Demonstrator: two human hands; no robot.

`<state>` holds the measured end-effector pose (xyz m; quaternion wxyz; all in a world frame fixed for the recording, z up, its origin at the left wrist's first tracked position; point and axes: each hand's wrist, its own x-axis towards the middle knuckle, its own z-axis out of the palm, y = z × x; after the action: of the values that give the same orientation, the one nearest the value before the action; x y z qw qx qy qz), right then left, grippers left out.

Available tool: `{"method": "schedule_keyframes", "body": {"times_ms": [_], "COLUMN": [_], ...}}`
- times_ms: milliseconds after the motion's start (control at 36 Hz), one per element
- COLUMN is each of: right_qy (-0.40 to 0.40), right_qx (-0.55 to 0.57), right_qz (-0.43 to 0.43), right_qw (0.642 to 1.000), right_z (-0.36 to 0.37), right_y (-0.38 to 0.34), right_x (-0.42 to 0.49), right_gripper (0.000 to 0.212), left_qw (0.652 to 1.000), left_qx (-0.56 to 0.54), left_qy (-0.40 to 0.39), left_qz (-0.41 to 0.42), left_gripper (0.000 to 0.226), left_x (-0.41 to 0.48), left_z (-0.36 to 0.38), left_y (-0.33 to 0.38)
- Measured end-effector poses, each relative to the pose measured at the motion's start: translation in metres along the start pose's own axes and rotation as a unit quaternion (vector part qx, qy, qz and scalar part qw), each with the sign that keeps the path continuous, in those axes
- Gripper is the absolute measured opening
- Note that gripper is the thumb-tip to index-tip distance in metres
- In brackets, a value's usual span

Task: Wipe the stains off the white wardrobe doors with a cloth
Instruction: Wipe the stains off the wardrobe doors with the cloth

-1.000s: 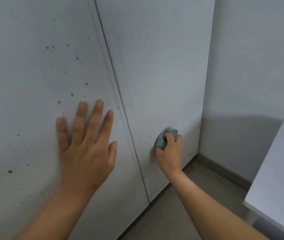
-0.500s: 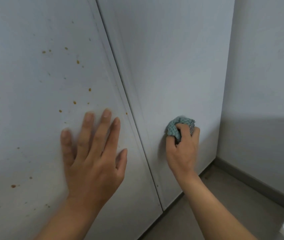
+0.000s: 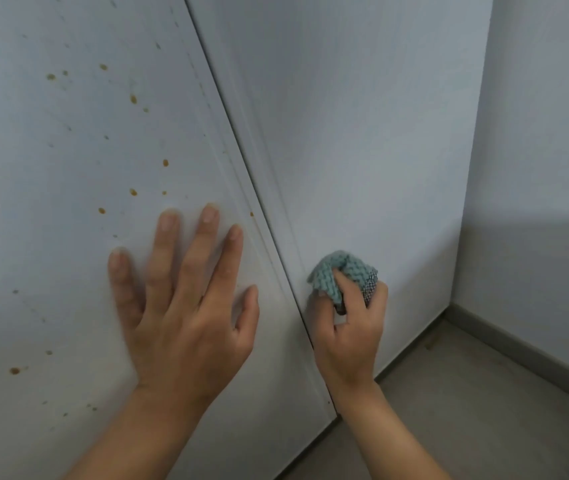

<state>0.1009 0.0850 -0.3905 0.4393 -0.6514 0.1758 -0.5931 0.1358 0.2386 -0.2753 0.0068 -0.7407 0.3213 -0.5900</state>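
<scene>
Two white wardrobe doors fill the view. The left door [image 3: 68, 237] carries several small brown stains [image 3: 133, 99] scattered over it. My left hand [image 3: 186, 306] lies flat on that door with fingers straight and spread. The right door [image 3: 362, 150] looks free of spots. My right hand [image 3: 349, 330] grips a bunched teal cloth [image 3: 338, 271] and holds it against the lower part of the right door, close to the seam between the doors.
A pale wall [image 3: 536, 168] meets the wardrobe at the right, with a grey skirting board [image 3: 518, 344] along its foot. Beige floor [image 3: 466, 410] runs below the doors at the lower right.
The view has shifted right and the white table at the right edge has left the frame. My right hand has moved the cloth leftwards towards the seam. My left hand stays flat on the left door.
</scene>
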Motion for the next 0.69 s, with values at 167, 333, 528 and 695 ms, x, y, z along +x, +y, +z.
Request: {"method": "schedule_keyframes", "body": {"times_ms": [167,333,528,695], "right_qy": [-0.01,-0.005,-0.009,-0.006], "right_qx": [0.029,-0.003,-0.031,-0.028], "right_qz": [-0.1,-0.131,-0.135,-0.174], "right_qw": [0.994,0.991,0.99,0.984], "right_z": [0.011,0.019,0.01,0.017], "right_y": [-0.057,-0.019,-0.022,-0.074], "right_x": [0.046,0.011,0.009,0.071], "right_gripper": [0.033,0.04,0.042,0.038], "left_qw": [1.0,1.0,1.0,1.0], "left_qx": [0.002,0.002,-0.003,-0.002], "left_qy": [0.009,0.007,0.016,0.025], "left_qz": [-0.007,-0.002,-0.002,-0.002], "left_gripper": [0.056,0.053,0.051,0.049], "left_x": [0.0,0.001,0.0,0.0], "left_z": [0.002,0.002,0.003,0.004], "left_y": [0.002,0.002,0.002,0.002]}}
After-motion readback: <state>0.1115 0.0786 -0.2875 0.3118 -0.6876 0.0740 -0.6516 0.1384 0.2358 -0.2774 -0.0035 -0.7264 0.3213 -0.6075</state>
